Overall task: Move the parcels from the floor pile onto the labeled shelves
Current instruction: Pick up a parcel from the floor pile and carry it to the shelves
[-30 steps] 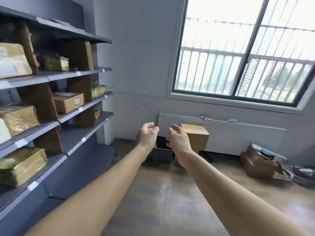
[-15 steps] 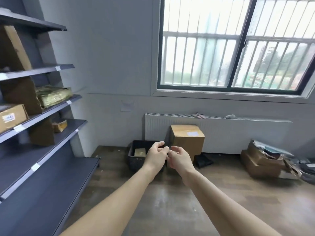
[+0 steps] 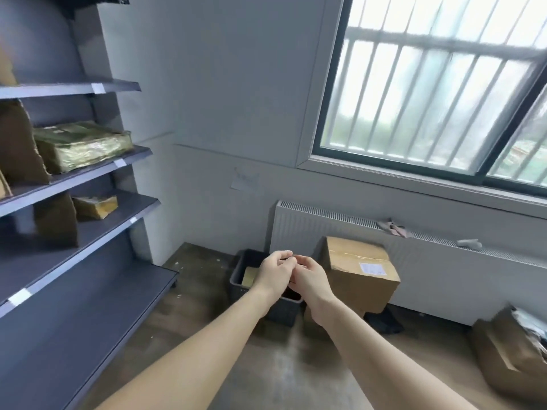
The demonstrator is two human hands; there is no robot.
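Shelves [image 3: 74,173] at far left: a flat green-wrapped parcel [image 3: 83,146] already lies on the middle shelf, long axis along the shelf edge, running toward the wall; a small yellowish parcel [image 3: 94,206] sits on the shelf below, long side likewise along the shelf. Lower shelves bare, so I judge the job part done. Centre: dark basket [image 3: 239,276] on the floor with a small parcel [image 3: 249,276] inside, its direction unclear. Left hand [image 3: 275,273] and right hand [image 3: 310,281] meet over the basket, fingers curled and touching each other, holding nothing I can make out. Right of them, a cardboard box [image 3: 359,270] stands against the radiator [image 3: 444,261], label facing up-right. Far right: more boxes [image 3: 503,356] on the floor, still to move.
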